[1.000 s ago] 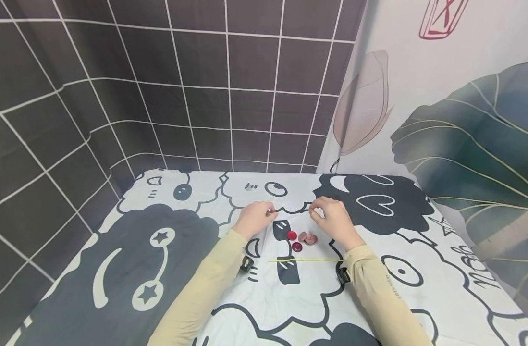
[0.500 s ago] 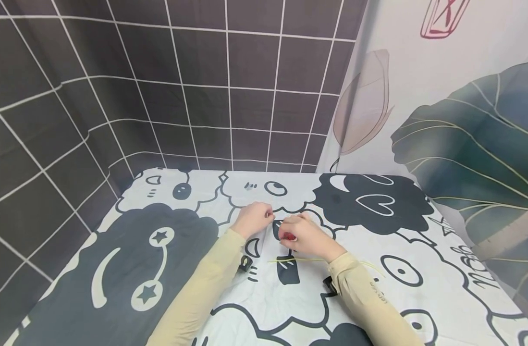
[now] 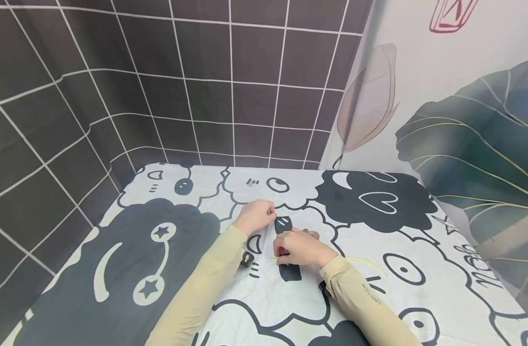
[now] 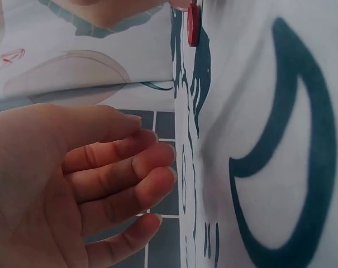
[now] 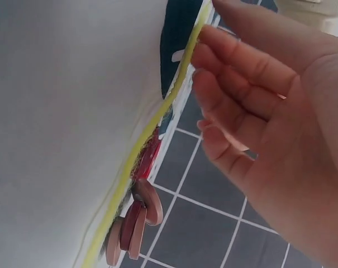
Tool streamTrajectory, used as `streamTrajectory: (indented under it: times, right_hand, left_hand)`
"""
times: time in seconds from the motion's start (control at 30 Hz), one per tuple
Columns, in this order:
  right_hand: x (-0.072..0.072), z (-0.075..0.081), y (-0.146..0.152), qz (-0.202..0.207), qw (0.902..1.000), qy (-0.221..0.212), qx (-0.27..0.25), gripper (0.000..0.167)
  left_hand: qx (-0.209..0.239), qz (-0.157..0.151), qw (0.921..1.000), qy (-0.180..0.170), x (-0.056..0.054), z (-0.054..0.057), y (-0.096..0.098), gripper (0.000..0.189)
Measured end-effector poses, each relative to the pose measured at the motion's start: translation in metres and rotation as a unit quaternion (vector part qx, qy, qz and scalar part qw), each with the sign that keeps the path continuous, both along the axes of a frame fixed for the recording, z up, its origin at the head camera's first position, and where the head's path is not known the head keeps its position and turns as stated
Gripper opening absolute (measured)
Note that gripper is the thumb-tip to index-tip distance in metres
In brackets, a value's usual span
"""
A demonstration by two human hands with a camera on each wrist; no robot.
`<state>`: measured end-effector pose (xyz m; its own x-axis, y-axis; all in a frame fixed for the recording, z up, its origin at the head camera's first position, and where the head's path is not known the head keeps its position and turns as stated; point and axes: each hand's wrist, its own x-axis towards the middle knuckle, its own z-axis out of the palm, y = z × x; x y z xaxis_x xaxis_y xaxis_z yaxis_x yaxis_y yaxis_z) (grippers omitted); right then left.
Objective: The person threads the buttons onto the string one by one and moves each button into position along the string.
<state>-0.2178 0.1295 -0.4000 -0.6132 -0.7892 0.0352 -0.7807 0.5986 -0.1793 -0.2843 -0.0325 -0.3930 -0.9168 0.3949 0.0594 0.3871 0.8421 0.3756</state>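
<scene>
In the head view my left hand (image 3: 256,215) is held at the middle of the table, its fingers loosely bent. The left wrist view shows nothing between its thumb and fingers. Lower right, my right hand (image 3: 300,247) reaches over a thin yellow cord (image 3: 363,260). In the right wrist view the cord (image 5: 138,148) runs up beside the fingertips, with a gap between thumb and fingers. Buttons lie close by: pink ones (image 3: 313,234) behind the hand, a red one (image 4: 194,25) at a fingertip in the left wrist view. Most are hidden by the hand in the head view.
A white cloth with black cartoon faces (image 3: 255,187) covers the table. Dark gridded fabric (image 3: 251,105) hangs behind it, and a leaf-patterned curtain (image 3: 462,139) hangs at the right. Small black wrist cameras (image 3: 246,258) sit on both cuffs.
My right hand has come from the table's middle, opposite the left hand, leftward and toward me, past the buttons to the cord. The left hand has stayed nearly in place.
</scene>
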Motion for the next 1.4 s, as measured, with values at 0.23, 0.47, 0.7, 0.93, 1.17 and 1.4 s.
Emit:
streamTrajectory:
  times: [0.23, 0.47, 0.7, 0.93, 1.17, 1.4]
  right_hand:
    - [0.000, 0.001, 0.001, -0.019, 0.9978, -0.063, -0.006, 0.015]
    - [0.002, 0.003, 0.001, -0.008, 0.9975, -0.070, -0.003, 0.017]
    - [0.001, 0.001, 0.002, 0.004, 0.9978, -0.065, -0.007, 0.017]
    - [-0.005, 0.003, 0.011, 0.027, 0.9967, -0.065, -0.041, 0.018]
    - [-0.014, 0.019, 0.031, -0.001, 0.9839, -0.144, -0.106, 0.016]
    - [-0.021, 0.033, 0.052, -0.038, 0.9824, -0.117, -0.140, 0.005]
  left_hand:
    - [-0.010, -0.006, 0.9999, 0.001, 0.000, 0.001, 0.001, 0.011]
    - [-0.017, -0.015, 0.9996, -0.018, 0.000, -0.002, 0.002, 0.011]
    - [-0.020, -0.022, 0.9992, -0.027, 0.001, -0.004, 0.003, 0.012]
    - [-0.023, -0.031, 0.9987, -0.035, 0.003, -0.004, 0.004, 0.013]
    - [-0.031, -0.047, 0.9979, -0.030, 0.003, -0.003, 0.004, 0.015]
    - [-0.025, -0.074, 0.9957, -0.050, 0.006, -0.003, 0.009, 0.016]
